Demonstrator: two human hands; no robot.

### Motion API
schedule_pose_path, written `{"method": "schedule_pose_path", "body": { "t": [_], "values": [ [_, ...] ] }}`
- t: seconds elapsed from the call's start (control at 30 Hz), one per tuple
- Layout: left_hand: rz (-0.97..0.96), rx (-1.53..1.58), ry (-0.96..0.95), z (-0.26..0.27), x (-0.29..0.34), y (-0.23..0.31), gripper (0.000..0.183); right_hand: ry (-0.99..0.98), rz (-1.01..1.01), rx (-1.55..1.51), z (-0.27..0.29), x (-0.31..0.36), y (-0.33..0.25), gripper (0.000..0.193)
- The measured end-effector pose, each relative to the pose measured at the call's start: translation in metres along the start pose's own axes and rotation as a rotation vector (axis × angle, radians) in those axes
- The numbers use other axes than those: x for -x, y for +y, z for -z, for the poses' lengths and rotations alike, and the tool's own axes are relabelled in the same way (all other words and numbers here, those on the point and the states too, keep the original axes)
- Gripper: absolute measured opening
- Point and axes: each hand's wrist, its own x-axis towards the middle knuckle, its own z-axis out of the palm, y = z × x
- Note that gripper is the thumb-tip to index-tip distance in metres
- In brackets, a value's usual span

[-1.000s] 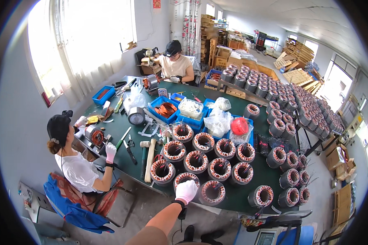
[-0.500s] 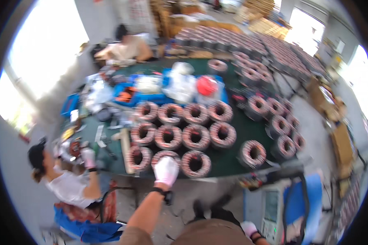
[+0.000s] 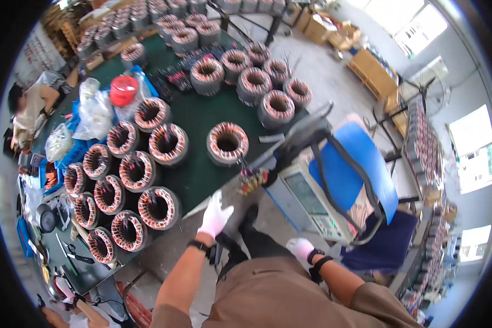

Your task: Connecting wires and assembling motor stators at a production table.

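My left hand (image 3: 215,216), in a white glove, is held over the table's front edge with its fingers spread and nothing in it. Nearest to it are a wound motor stator (image 3: 159,208) at the corner of a grouped block and a single stator (image 3: 227,143) standing alone. Both are grey cylinders with copper windings laced in white around a dark bore. My right hand (image 3: 300,248), also gloved, hangs low by my body, its fingers loosely bent and holding nothing visible. Beyond it stands a boxy test instrument (image 3: 306,194) with a screen.
Clip leads (image 3: 251,181) lie by the table corner. A blue chair (image 3: 361,164) stands against the instrument. More stators (image 3: 254,86) fill the table's far right. A red bowl-like container (image 3: 123,90) and plastic bags (image 3: 93,117) sit in blue bins. Another person (image 3: 35,106) sits far left.
My view has swung to the right. My left hand has come off a stator in the front row and moved right, its fingers now spread. My right hand has come further into view.
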Motion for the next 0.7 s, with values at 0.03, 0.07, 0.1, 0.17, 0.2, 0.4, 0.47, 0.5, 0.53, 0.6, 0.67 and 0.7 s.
{"method": "schedule_pose_path", "body": {
  "t": [0.03, 0.07, 0.1, 0.17, 0.2, 0.4, 0.47, 0.5, 0.53, 0.6, 0.67, 0.7],
  "values": [
    [-0.007, 0.083, -0.055, -0.005, -0.018, -0.001, 0.084, 0.046, -0.044, -0.077, -0.006, 0.002, 0.0, 0.036],
    [0.0, 0.083, -0.084, -0.012, -0.031, 0.0, 0.084, 0.045, -0.07, -0.091, -0.002, 0.007, -0.009, 0.036],
    [-0.013, 0.135, -0.109, -0.022, -0.038, -0.001, 0.085, -0.021, -0.209, -0.153, 0.011, 0.018, -0.028, 0.033],
    [-0.022, 0.243, -0.129, -0.038, -0.052, -0.003, 0.083, -0.089, -0.361, -0.204, 0.023, 0.033, -0.04, 0.031],
    [-0.006, 0.263, -0.145, -0.042, -0.058, -0.003, 0.082, -0.084, -0.375, -0.218, 0.019, 0.04, -0.04, 0.034],
    [-0.111, 0.024, -0.031, -0.039, -0.06, 0.014, 0.04, 0.065, -0.334, -0.331, 0.038, 0.036, -0.05, 0.032],
    [-0.195, -0.087, -0.08, -0.027, -0.047, 0.019, 0.038, 0.254, -0.219, -0.318, 0.05, 0.018, -0.046, 0.032],
    [-0.241, -0.142, -0.106, -0.021, -0.039, 0.024, 0.037, 0.451, -0.129, -0.31, 0.06, 0.003, -0.055, 0.033],
    [-0.132, 0.002, -0.165, -0.011, -0.031, 0.028, 0.036, 0.433, -0.157, -0.374, 0.075, -0.016, -0.059, 0.04],
    [0.002, 0.263, -0.262, 0.007, -0.015, 0.057, 0.033, 0.454, -0.172, -0.707, 0.103, -0.048, -0.07, 0.054],
    [0.194, 0.56, -0.252, 0.038, -0.004, 0.057, 0.032, 0.266, -0.008, -1.113, 0.137, -0.07, -0.109, 0.066],
    [0.249, 0.762, -0.254, 0.041, -0.003, 0.055, 0.032, 0.079, 0.041, -1.162, 0.143, -0.074, -0.112, 0.061]
  ]
}}
